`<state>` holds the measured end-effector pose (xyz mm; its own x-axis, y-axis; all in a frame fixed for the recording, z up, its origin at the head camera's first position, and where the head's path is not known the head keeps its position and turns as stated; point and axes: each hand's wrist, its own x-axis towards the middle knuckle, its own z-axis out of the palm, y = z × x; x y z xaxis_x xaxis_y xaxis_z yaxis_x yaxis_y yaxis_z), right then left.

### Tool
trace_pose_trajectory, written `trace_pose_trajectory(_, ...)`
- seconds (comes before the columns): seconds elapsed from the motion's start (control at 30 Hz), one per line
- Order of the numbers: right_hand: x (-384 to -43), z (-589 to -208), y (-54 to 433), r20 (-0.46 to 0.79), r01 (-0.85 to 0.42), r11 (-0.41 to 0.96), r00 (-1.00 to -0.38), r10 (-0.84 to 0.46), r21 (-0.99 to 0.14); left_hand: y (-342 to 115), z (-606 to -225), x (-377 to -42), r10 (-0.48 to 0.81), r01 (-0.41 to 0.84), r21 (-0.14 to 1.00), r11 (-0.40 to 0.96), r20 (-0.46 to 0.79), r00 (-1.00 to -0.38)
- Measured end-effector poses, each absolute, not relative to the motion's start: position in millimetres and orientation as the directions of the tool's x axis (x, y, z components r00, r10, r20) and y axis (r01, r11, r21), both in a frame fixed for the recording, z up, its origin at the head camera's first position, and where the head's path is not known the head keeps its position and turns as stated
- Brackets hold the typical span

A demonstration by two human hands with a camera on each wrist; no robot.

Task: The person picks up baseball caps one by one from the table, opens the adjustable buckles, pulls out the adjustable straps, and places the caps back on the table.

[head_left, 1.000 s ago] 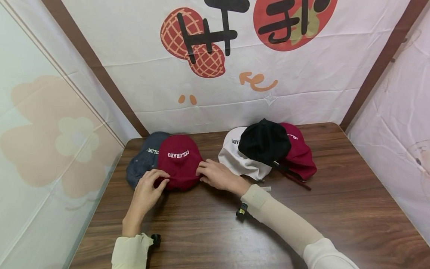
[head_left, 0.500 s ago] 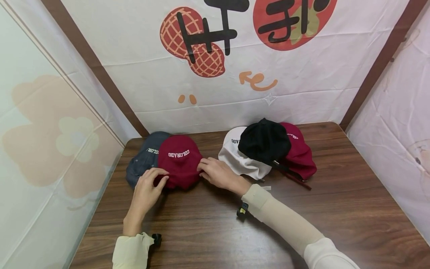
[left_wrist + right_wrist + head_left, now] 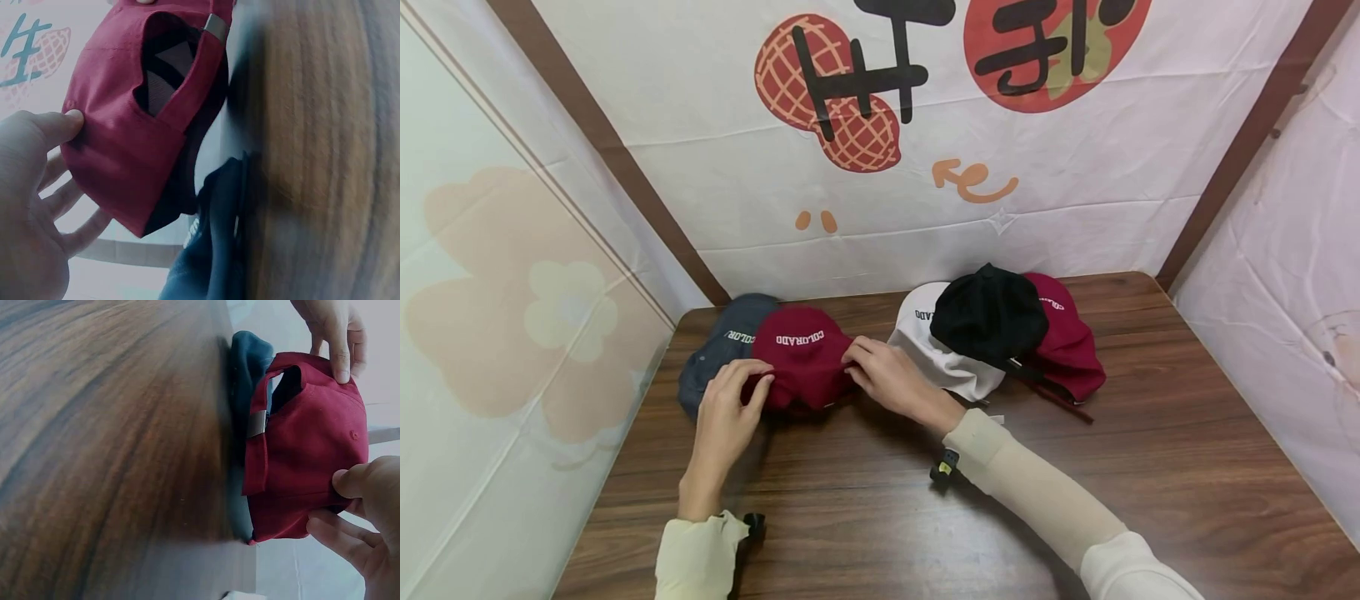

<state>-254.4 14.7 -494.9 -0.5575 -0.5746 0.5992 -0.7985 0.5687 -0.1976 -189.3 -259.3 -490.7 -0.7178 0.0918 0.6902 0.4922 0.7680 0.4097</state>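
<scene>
Both hands hold a maroon baseball cap (image 3: 805,362) with white COLORADO lettering. My left hand (image 3: 726,429) pinches its left side. At the opposite side, my right hand (image 3: 891,379) grips the edge between thumb and fingers. The left wrist view shows the cap's back opening and strap with a metal buckle (image 3: 216,27), and the cap raised off the table. A dark blue cap (image 3: 703,367) lies beside and partly behind it, some of its lettering covered. In the right wrist view, the thumb (image 3: 350,481) presses on the maroon crown.
Right of the hands, a white cap (image 3: 951,367), a black cap (image 3: 988,317) and a second maroon cap (image 3: 1075,358) overlap near the back edge. All lie on a wooden table (image 3: 850,517). A printed cloth wall (image 3: 737,208) stands behind.
The maroon cap's near edge has risen and tipped back, so the dark underside shows. Both hands have moved up slightly with it. The other caps stay put.
</scene>
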Motion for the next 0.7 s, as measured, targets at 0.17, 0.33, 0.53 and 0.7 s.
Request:
trace_pose_trajectory(0.17,-255.4,-487.5,18.2,0.634,-0.788,0.568,-0.568,-0.525,-0.236,-250.1,-482.8,-192.7,0.044,0.485,0.423,0.765,0.717,-0.695)
trace_pose_trajectory(0.33,-255.9,-479.6,22.5,0.656,-0.782,0.556,-0.58,-0.483,-0.282,-242.3,-476.2,-197.9,0.016,0.5,0.418,0.758,0.755,-0.655)
trace_pose_trajectory(0.53,-253.8,-469.6,29.8,0.659,-0.757,0.554,-0.616,-0.432,-0.346,-233.4,-468.7,-203.4,0.009,0.532,0.418,0.736,0.781,-0.625)
trace_pose_trajectory(0.7,-253.5,-463.1,37.0,0.673,-0.757,0.525,-0.623,-0.399,-0.389,-225.1,-462.2,-206.3,0.004,0.546,0.426,0.722,0.786,-0.618)
